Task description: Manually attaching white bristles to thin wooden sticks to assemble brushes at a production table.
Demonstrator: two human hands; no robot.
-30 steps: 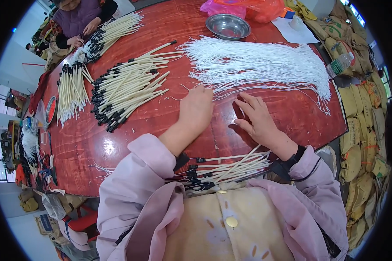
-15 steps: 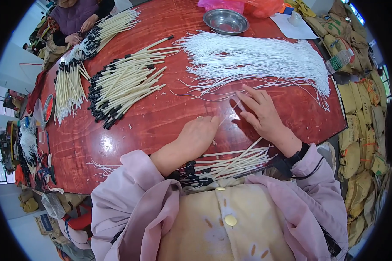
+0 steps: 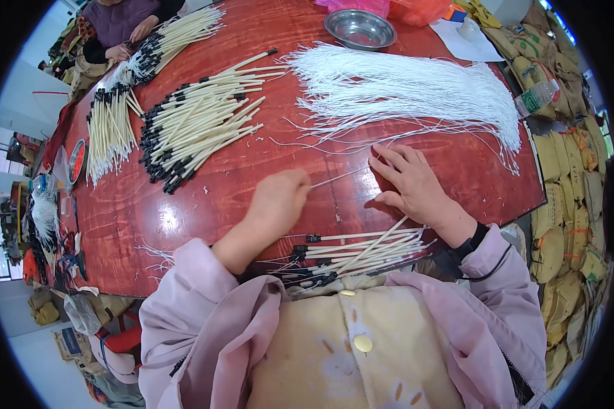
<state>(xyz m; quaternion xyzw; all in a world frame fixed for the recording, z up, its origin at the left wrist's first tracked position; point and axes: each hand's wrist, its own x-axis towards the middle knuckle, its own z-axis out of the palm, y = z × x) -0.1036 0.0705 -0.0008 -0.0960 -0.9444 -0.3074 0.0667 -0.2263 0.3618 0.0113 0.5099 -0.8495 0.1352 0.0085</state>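
My left hand (image 3: 278, 202) is closed, slightly blurred, over the red table, with a thin white cord (image 3: 338, 178) coming out of its fingers. The cord runs rightward, nearly straight, to the fingertips of my right hand (image 3: 413, 183). That hand lies with fingers stretched out and thumb apart; whether its fingertips press on the cord's far end is hard to see. Beyond it spreads a big bundle of white cords (image 3: 402, 88), a few loose strands trailing toward me. Close to my body lies a small pile of cream sticks with black ends (image 3: 368, 251), some with white tips.
A heap of black-ended cream sticks (image 3: 201, 126) is left of centre, with another bundle (image 3: 110, 129) farther left. A metal bowl (image 3: 359, 29) stands at the back. A plastic bottle (image 3: 537, 97) is at the right edge, beside stacked sacks (image 3: 559, 177). Another person's hands (image 3: 119, 53) work at far left.
My left hand has moved left, away from the right hand, and a longer stretch of cord shows between them. The right hand has barely moved. The view has shifted slightly.
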